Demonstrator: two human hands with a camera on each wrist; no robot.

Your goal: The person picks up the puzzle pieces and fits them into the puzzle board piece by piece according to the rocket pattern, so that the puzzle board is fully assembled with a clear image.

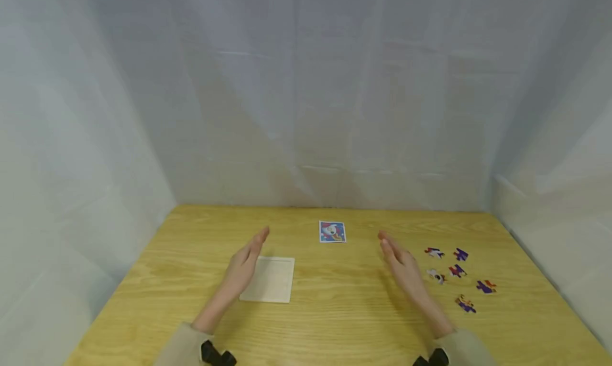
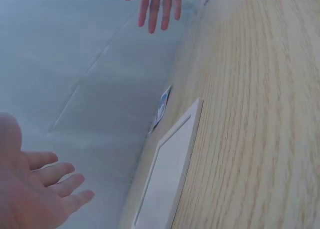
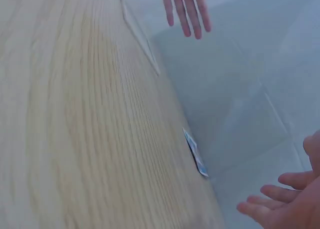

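Note:
My left hand [image 1: 246, 262] hovers above the wooden table [image 1: 334, 323], fingers straight, palm facing right, just over the left edge of a pale square puzzle tray [image 1: 269, 279]. My right hand [image 1: 399, 262] is held the same way, palm facing left, empty. Between and beyond them lies a small picture card [image 1: 332, 231]. Several purple and red puzzle pieces [image 1: 456, 273] lie scattered to the right of the right hand. In the left wrist view the tray [image 2: 170, 164] and card [image 2: 161, 108] show edge-on, with the left hand [image 2: 40, 189] and the opposite hand [image 2: 157, 4] open.
White sheeting [image 1: 306, 90] walls the table on the back and both sides. Beige sleeves [image 1: 181, 347] with black wrist straps show at the bottom edge. In the right wrist view the card [image 3: 196, 156] lies near the far edge.

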